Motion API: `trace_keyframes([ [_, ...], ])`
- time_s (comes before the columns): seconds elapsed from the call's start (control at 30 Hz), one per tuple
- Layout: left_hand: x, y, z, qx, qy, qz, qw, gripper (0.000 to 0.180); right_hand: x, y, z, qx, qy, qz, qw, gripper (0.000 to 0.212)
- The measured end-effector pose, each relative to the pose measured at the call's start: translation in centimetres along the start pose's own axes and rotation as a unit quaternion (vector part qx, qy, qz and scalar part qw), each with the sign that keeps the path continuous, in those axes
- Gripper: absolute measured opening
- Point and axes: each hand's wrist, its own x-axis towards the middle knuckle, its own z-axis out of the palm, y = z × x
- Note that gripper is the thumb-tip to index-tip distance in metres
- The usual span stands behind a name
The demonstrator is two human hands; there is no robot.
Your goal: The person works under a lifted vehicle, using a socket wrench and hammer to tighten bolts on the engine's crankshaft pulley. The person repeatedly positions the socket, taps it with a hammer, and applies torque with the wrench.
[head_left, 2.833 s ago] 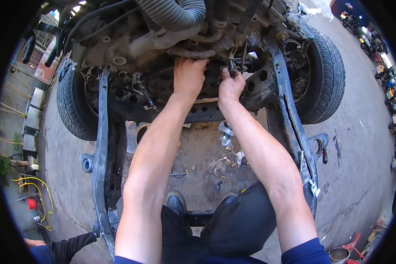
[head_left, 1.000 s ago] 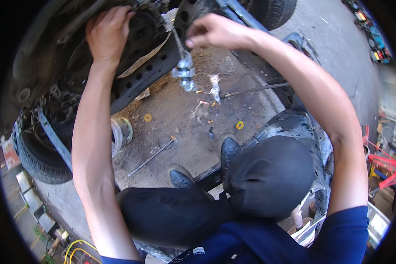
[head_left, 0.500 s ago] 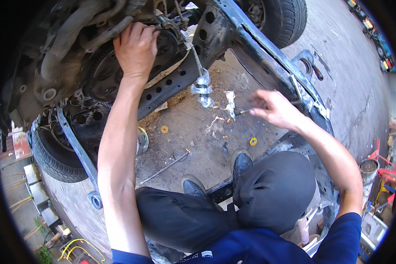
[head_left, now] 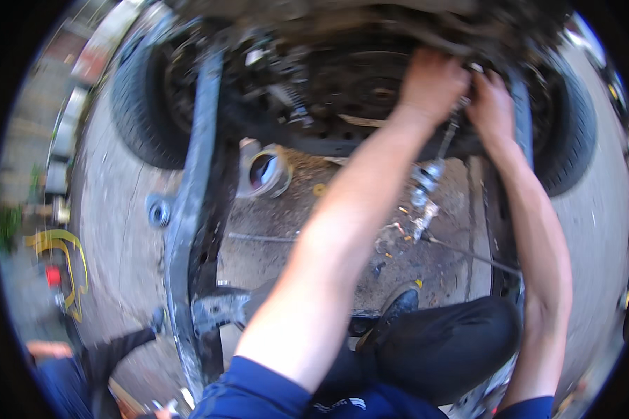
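Both my hands are up at the underside of the engine, close together and blurred by motion. My left hand [head_left: 435, 82] reaches against the dark engine parts beside the round, toothed flywheel [head_left: 377, 87]; its fingertips are hidden. To its right, my right hand [head_left: 491, 106] has curled fingers near a small shiny fitting [head_left: 476, 68]; what they hold, if anything, I cannot make out. A cable [head_left: 449, 136] hangs down between my hands. Its lower end carries a connector wrapped in clear plastic [head_left: 423, 183].
Blue-grey frame rails [head_left: 197, 160] run along both sides, with a tyre [head_left: 143, 105] at left and another tyre [head_left: 573, 119] at right. An open can [head_left: 269, 173] and a thin rod [head_left: 262, 238] lie on the littered ground. A person in dark clothes [head_left: 66, 380] is at lower left.
My right hand has gone from above the ground up to the engine, beside my left. The view has swung left, and a person now shows at lower left.
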Motion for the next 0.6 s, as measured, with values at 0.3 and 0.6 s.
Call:
trace_keyframes([
  [0.3,-0.2,1.0,2.0,0.016,-0.016,-0.043,0.999,0.031,2.0,1.1,0.0,-0.067,-0.077,0.008,0.995,0.027],
  [0.6,0.1,1.3,-2.5,-0.007,-0.1,-0.036,0.994,0.024,1.8,2.4,0.1,-0.078,-0.054,-0.01,0.995,0.043],
])
